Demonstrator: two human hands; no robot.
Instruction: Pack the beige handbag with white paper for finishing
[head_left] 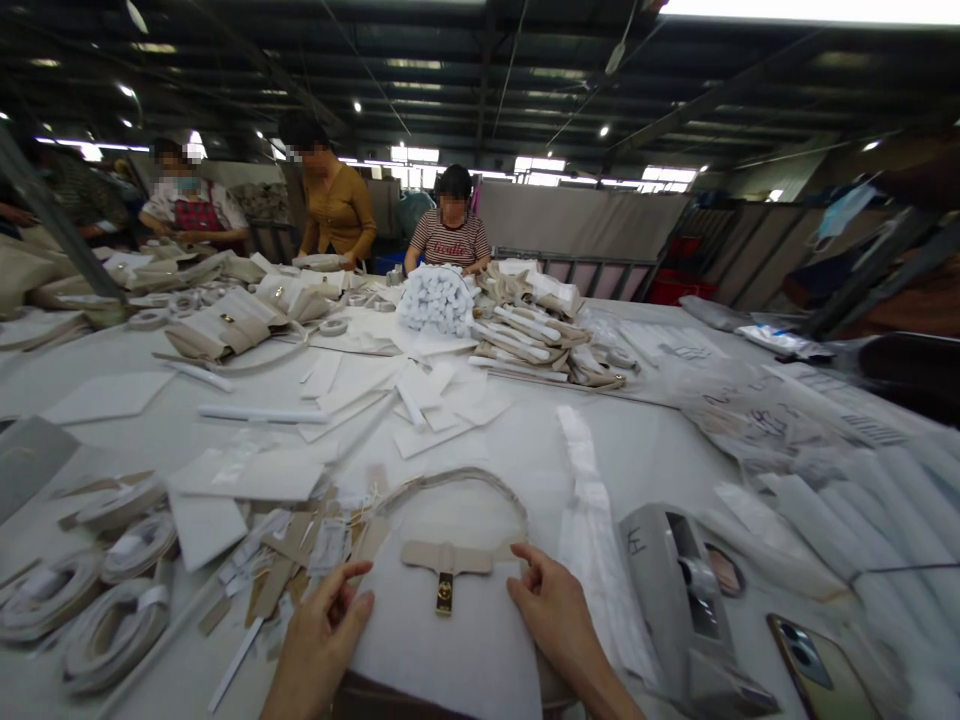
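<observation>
A beige handbag lies in front of me, its curved handle pointing away. A dark and gold clasp sits on its short strap. A white sheet covers much of the bag's front below the strap. My left hand is at the bag's left edge, fingers curved, with a gap between thumb and forefinger. At the right edge, my right hand has its thumb and forefinger apart, the tips close to the sheet and strap end. Whether either hand presses on the bag is unclear.
Rolled straps and loose beige strips lie left. To the right are white wrapping strips, a grey tape dispenser and a phone. Piled bags stand farther back, near a co-worker in stripes.
</observation>
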